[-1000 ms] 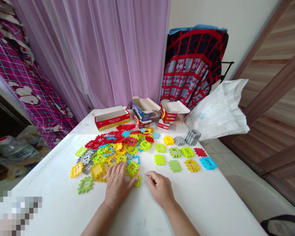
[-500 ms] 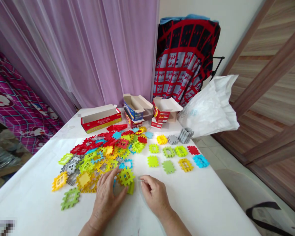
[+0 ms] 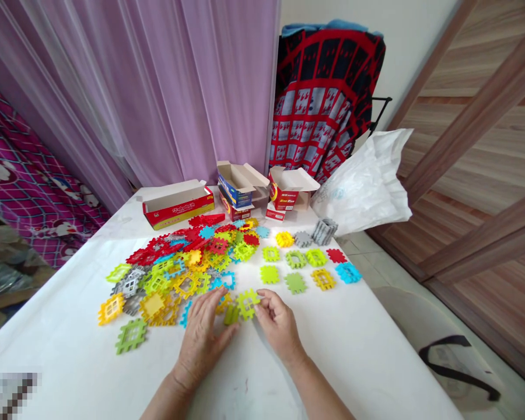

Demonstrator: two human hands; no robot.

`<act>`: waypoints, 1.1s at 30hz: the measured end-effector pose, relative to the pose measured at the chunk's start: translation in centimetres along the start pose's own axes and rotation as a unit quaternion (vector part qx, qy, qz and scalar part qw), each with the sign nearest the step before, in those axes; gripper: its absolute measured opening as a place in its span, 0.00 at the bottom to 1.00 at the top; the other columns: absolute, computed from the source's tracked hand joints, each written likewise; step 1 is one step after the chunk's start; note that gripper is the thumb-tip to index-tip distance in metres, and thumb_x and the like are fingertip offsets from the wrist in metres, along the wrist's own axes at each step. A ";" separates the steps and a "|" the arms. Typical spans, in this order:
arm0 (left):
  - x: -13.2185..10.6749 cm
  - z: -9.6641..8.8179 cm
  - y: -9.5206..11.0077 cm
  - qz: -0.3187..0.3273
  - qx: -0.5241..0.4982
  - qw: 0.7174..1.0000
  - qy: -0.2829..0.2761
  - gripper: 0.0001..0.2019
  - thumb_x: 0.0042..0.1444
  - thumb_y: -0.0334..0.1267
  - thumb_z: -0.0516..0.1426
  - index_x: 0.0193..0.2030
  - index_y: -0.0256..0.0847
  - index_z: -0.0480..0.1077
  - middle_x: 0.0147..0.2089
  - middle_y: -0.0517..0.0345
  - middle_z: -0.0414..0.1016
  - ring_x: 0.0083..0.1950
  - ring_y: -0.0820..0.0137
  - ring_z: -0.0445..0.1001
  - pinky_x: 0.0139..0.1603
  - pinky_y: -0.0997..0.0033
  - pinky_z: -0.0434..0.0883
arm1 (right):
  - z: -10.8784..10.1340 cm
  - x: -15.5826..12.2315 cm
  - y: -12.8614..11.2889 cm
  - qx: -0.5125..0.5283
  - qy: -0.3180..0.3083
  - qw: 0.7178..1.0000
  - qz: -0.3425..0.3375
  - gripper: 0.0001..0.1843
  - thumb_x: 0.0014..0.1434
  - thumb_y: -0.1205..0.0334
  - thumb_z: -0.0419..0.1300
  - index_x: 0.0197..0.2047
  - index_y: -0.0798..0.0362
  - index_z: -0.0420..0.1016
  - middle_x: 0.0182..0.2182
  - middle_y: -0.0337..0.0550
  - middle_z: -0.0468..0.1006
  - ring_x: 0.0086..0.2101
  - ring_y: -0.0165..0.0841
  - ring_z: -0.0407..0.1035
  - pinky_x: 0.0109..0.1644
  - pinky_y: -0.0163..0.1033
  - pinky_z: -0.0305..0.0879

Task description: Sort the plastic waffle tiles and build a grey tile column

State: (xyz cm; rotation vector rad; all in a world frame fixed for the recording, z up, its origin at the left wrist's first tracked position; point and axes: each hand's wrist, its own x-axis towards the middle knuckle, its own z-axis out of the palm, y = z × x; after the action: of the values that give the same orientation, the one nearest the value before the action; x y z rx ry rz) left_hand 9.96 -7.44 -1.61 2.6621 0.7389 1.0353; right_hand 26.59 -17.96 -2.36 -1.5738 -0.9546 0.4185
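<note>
One head view is logged for this moment. The left hand (image 3: 201, 344) and the right hand (image 3: 280, 326) are held palm down near the front edge of a white tabletop (image 3: 61, 344). A lime-green plastic waffle tile (image 3: 247, 304) is lying between them, closer to the right hand. The right hand is partly closed, with its curled fingers (image 3: 262, 305) touching the tile's right edge; whether the tile is gripped cannot be told. The left hand is open, with its fingers (image 3: 227, 333) spread and angled toward the tile. An olive-green tile (image 3: 231, 315) is seen just beyond those fingers, and a blue tile (image 3: 185, 315) lies beside the hand.

A heap of mixed-colour tiles (image 3: 179, 268) is spread behind the left hand. Ten separated tiles (image 3: 295, 283) are set out to the right, and a grey tile column (image 3: 324, 231) stands beyond them. Three opened cartons, a red one (image 3: 178, 204), a blue one (image 3: 238, 184) and another red one (image 3: 286, 189), are placed at the far edge. A white plastic bag (image 3: 361, 184) is seen to their right, below a red-and-black garment (image 3: 324, 99). A purple curtain (image 3: 157, 76) hangs behind the tabletop.
</note>
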 end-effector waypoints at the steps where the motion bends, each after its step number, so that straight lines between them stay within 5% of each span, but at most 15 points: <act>1: 0.0 -0.1 -0.2 -0.009 -0.003 1.000 0.015 0.30 0.58 0.45 0.59 0.66 0.46 0.57 0.56 0.46 0.76 0.56 0.57 0.74 0.56 0.55 0.69 | -0.1 -0.1 0.1 -0.021 0.003 1.000 0.003 0.16 0.57 0.57 0.55 0.47 0.53 0.74 0.23 0.35 0.74 0.22 0.27 0.67 0.27 0.29 0.64; 9: -0.4 -0.9 -1.3 -0.130 -0.069 0.986 0.079 0.20 0.62 0.41 0.53 0.60 0.45 0.63 0.53 0.50 0.78 0.55 0.61 0.76 0.55 0.56 0.72 | -1.4 -0.7 0.3 -0.223 0.052 0.973 -0.039 0.12 0.59 0.61 0.52 0.43 0.52 0.75 0.35 0.44 0.79 0.31 0.31 0.71 0.40 0.34 0.67; 17: -0.4 -0.6 -2.0 -0.195 -0.133 0.965 0.110 0.20 0.61 0.46 0.54 0.59 0.44 0.65 0.52 0.49 0.79 0.57 0.61 0.75 0.59 0.54 0.71 | -1.3 -1.5 -1.0 -0.363 0.044 0.927 -0.085 0.16 0.49 0.63 0.63 0.43 0.49 0.71 0.43 0.45 0.76 0.45 0.37 0.70 0.50 0.39 0.67; 22: -0.2 -0.4 -2.4 -0.229 -0.179 0.952 0.098 0.21 0.61 0.48 0.54 0.59 0.45 0.65 0.53 0.50 0.79 0.59 0.61 0.74 0.61 0.55 0.69 | -1.1 -1.6 -1.5 -0.398 0.015 0.914 -0.080 0.18 0.49 0.62 0.65 0.45 0.49 0.72 0.41 0.45 0.77 0.44 0.39 0.70 0.49 0.41 0.67; 33: 0.0 -0.8 -2.4 -0.226 -0.185 0.951 0.105 0.20 0.59 0.48 0.54 0.55 0.44 0.68 0.51 0.50 0.80 0.55 0.61 0.76 0.59 0.56 0.71 | -2.1 -2.0 -0.6 -0.420 0.095 0.900 -0.068 0.17 0.50 0.64 0.63 0.45 0.50 0.72 0.41 0.44 0.78 0.43 0.39 0.70 0.48 0.40 0.65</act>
State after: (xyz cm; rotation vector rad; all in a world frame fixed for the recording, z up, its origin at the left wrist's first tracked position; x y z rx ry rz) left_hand 8.55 -5.36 -1.84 1.9625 1.0174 1.1923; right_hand 26.70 -20.85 -1.71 -2.2448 -1.1550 -0.3042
